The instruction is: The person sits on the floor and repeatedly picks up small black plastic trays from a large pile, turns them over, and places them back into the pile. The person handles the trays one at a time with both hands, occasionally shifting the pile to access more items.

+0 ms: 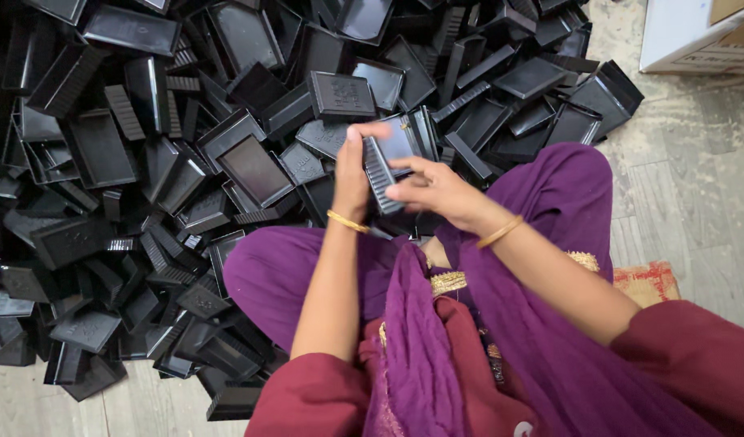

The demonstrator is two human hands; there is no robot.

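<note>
we held a stack of black trays (392,158) with left hand (352,174) fingers wrapped, right hand (433,190) fingers pinching its edge, above the tray pile (145,162).

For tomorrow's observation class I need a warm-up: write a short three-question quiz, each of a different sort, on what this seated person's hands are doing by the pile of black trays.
1. True or false: both hands are on the same stack of black trays.
2. Multiple choice: the big pile of black trays lies on A) a table, B) the floor, C) a shelf.
3. Fill in: each wrist wears a gold ____.

Key
1. True: the left hand and the right hand both grip the held stack of trays.
2. B: the pile of black trays lies on the floor, beside a white box.
3. Bangle, as on the left wrist bangle.
</note>
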